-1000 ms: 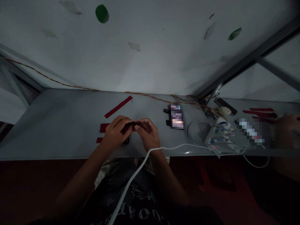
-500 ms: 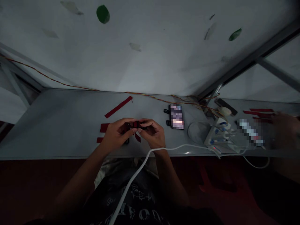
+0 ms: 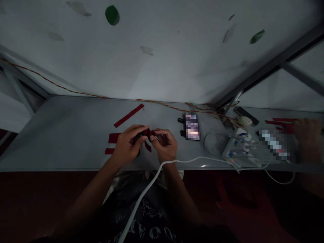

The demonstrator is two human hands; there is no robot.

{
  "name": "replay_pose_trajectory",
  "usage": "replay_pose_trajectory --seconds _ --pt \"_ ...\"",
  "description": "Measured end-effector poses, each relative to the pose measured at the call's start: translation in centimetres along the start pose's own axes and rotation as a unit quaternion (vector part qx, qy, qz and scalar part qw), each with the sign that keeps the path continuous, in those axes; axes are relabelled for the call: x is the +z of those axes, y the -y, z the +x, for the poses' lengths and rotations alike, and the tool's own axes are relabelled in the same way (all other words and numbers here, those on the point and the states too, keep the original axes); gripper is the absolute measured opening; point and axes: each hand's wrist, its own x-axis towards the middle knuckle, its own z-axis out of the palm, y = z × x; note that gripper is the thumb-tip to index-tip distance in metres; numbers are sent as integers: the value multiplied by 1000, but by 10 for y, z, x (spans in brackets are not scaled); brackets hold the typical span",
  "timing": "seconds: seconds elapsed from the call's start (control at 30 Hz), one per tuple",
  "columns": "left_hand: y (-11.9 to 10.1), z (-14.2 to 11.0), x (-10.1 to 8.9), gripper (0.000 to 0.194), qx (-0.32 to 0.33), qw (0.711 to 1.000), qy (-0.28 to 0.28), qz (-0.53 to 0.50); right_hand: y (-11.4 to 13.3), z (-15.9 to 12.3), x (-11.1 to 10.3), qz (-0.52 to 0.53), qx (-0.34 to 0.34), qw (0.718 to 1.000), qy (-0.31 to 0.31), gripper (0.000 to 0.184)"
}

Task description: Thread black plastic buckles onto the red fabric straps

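Centrally, the left hand (image 3: 129,143) and right hand (image 3: 165,144) both grip a small black buckle (image 3: 149,134) with red strap, fingertips closed, above the bench (image 3: 76,135). Red strips (image 3: 129,115) lie beyond and beside the left hand; a phone (image 3: 192,126) lies right.

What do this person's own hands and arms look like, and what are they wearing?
The left hand and right hand are gloveless; the forearms are bare. A white cable crosses by the right wrist. The dark shirt bears pale lettering; its sleeves are lost in shadow.
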Motion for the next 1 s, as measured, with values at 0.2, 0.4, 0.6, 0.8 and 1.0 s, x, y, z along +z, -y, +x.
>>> replay_pose_trajectory --seconds 0.2,0.4,0.6,0.8,1.0 --pt "3 -3 0 37 22 999 32 16 16 8 -15 -249 -206 940 109 31" --pt "-1 -8 9 37 12 1000 5 6 8 -4 3 -286 -280 917 -11 29" --pt "4 -6 10 34 -8 1000 -4 15 -2 -11 11 -245 -163 956 -10 23" --pt "8 5 -3 36 17 997 64 40 5 6 -7 -63 -12 988 142 34" --pt "0 10 -15 58 41 988 128 76 17 20 -16 27 108 977 179 42"
